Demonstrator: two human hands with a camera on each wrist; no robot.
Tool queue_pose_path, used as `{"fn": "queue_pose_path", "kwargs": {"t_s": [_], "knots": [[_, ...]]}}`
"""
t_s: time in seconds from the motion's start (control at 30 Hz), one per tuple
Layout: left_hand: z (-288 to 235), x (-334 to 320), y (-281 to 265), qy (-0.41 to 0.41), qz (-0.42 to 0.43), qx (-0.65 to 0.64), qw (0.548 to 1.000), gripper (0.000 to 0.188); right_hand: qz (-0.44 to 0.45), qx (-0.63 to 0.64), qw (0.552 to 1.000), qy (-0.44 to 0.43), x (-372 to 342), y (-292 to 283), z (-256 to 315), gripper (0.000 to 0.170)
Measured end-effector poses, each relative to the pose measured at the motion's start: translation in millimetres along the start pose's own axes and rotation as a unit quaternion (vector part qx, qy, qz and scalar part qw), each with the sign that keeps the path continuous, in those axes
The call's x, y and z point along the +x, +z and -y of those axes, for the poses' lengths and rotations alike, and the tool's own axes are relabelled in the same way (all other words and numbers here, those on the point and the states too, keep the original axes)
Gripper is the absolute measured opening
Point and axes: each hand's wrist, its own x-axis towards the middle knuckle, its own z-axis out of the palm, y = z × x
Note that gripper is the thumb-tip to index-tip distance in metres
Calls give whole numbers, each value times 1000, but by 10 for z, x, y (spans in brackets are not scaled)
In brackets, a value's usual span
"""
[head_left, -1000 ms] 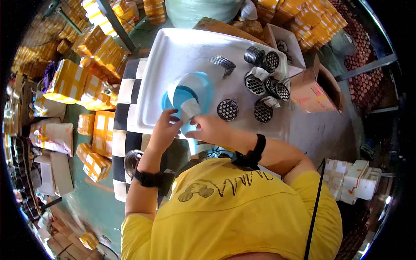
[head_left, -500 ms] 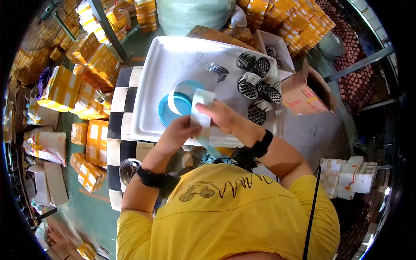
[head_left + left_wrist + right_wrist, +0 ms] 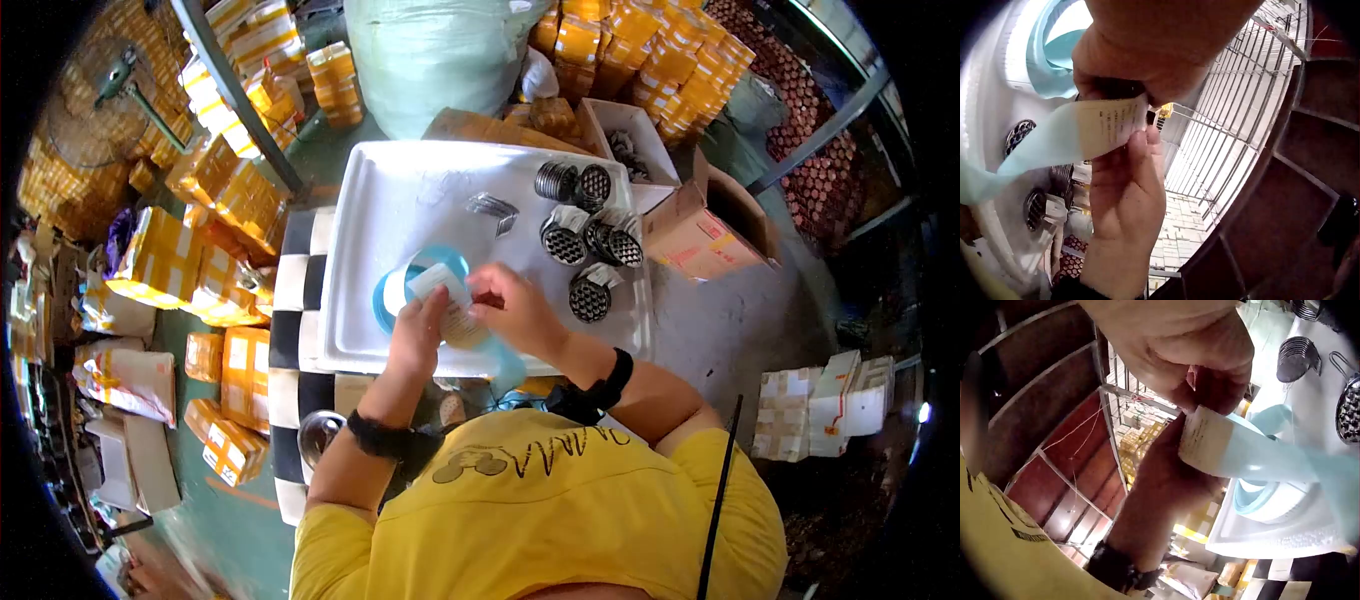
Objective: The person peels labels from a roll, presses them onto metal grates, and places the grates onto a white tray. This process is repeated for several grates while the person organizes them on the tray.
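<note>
Both hands are at a light-blue backing strip with pale printed labels [image 3: 452,310], held over the front of a white tray [image 3: 390,172]. My left hand [image 3: 418,335] pinches the strip, its thumb lying on the printed face. At the label's other edge, the right hand [image 3: 525,318] has its fingertips pinched on the strip's end, also seen in the right wrist view as a label end [image 3: 1207,440] between the two hands. Blue strip trails down toward the shirt. Behind the left hand, a light-blue label roll [image 3: 445,258] lies on the tray, partly covered by the label.
Round, dark perforated metal discs [image 3: 590,298] stand in stacks at the tray's right, some with white paper. A row of thin metal pieces [image 3: 495,210] lies mid-tray. An opened carton [image 3: 705,235] is at the right; a metal bowl [image 3: 322,435] stands left of the front edge.
The hands brought the strip from over the roll to nearer the right, then turned its printed face up. The left thumb now lies on the label; the right hand moved to its right edge.
</note>
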Motion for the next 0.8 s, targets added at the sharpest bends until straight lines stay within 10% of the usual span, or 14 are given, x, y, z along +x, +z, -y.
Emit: {"fn": "queue_pose_path", "kwargs": {"t_s": [0.2,0.43,0.53,0.63,0.7,0.8], "knots": [[297,61,-248,132,-14,168,977,32,-18,-88,992,-88,-62,26,-78,21],[239,-10,-176,-4,7,58,998,30,-54,-87,986,-130,-130,-4,-128,11],[150,12,-107,-75,35,-98,992,33,-99,-144,944,-280,-182,-83,-55,9],[115,181,-320,-51,-34,-109,992,35,-27,-30,971,-234,-411,-280,51,6],[-25,201,-482,1,-52,130,990,31,-41,102,983,-146,-574,-487,-67,7],[-241,145,-493,134,-82,671,725,25,-150,161,974,-57,-711,-884,-343,14]]}}
